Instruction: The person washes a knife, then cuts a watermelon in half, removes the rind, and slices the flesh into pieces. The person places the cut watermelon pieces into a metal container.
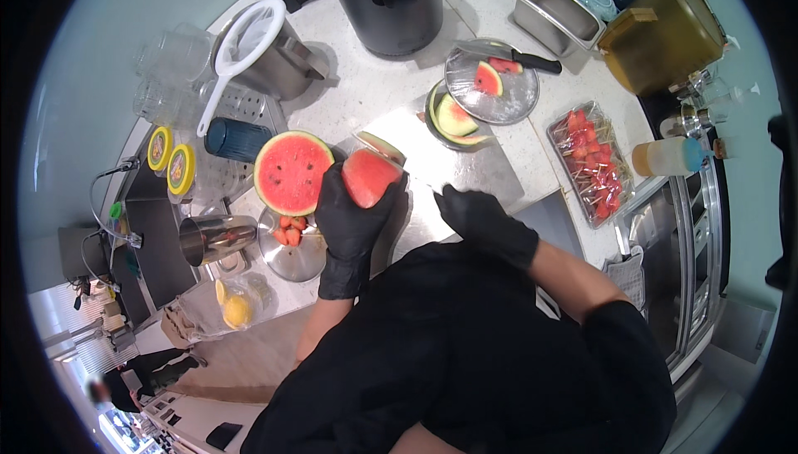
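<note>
My left hand [354,220], in a black glove, grips a peeled chunk of watermelon [369,181] above the metal work surface. A strip of watermelon rind [381,146] stands at the far side of the chunk. To the right of it my right hand [480,220], also black-gloved, is curled at the end of a bright, blurred blade that reaches toward the chunk; its handle is hidden in the fist. A watermelon half [294,173] lies cut face up at the left. Rind pieces [454,116] sit in a round bowl beyond the metal surface.
A round metal lid [523,102] holds watermelon pieces and a black-handled knife [537,62]. Wrapped strawberry skewers [592,164] lie at the right. Strawberries [289,232] rest on a metal plate near the left hand. A strainer [249,36] tops a steel pitcher. Another person [146,373] stands far off.
</note>
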